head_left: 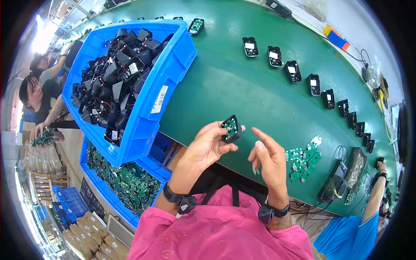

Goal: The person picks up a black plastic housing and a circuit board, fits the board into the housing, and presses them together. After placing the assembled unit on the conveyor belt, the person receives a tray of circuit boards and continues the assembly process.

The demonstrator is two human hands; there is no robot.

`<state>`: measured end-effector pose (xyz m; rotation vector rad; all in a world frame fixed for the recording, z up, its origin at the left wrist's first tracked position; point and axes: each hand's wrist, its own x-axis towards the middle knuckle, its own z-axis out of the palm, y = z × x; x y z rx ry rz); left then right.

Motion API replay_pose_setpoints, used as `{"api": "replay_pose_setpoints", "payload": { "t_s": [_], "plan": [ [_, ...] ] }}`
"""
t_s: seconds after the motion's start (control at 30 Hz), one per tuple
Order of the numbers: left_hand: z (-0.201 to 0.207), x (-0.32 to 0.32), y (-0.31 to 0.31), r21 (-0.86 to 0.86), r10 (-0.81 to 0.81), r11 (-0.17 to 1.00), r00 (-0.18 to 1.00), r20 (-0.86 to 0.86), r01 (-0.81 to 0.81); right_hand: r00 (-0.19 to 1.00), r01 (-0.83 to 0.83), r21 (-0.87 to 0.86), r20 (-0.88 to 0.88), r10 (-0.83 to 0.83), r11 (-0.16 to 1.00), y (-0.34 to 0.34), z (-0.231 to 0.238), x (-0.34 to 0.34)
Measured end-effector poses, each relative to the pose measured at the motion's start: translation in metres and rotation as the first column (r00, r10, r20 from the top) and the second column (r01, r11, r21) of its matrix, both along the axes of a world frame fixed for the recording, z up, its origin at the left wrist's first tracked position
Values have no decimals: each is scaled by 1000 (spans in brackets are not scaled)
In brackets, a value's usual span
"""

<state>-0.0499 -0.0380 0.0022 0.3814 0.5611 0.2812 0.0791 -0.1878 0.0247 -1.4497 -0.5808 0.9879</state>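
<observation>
My left hand (203, 151) grips a small black plastic housing (236, 136) between thumb and fingers, above the near edge of the green bench (203, 104). A green circuit board (229, 126) shows in the housing's open face. Just to the right, my right hand (271, 162) is raised with its index finger stretched out and the fingers apart. It holds nothing and does not touch the housing. Several loose green circuit boards (307, 159) lie on the bench beyond my right hand.
A blue bin (175, 65) heaped with black housings (119, 73) stands left. Below it, another blue bin holds circuit boards (123, 184). A row of housings (293, 72) curves along the far right. A black power device (336, 184) and a co-worker's arm (376, 195) are at right.
</observation>
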Motion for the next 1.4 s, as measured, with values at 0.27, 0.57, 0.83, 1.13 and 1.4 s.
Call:
{"api": "replay_pose_setpoints", "payload": {
  "t_s": [0.27, 0.57, 0.83, 1.13, 1.4],
  "plan": [
    [8, 21, 24, -153, 89, 984, 996, 1, -87, 991, -5, 135, -133, 23, 991, -28, 10, 17],
    [-6, 114, 147, 888, 419, 459, 886, -196, -21, 930, 24, 857, -208, 304, 515, -108, 51, 38],
    [-21, 177, 227, 948, 415, 263, 866, -278, 178, 936, 52, 959, -144, 321, 279, -86, 73, 65],
    [-8, 170, 174, 644, 369, -661, 914, -166, 384, 638, 401, 104, 681, -359, 910, -101, 61, 86],
    [5, 191, 140, 831, 364, -445, 915, -174, 334, 409, 651, -262, 912, -38, 712, -105, -12, 128]
  ]
}}
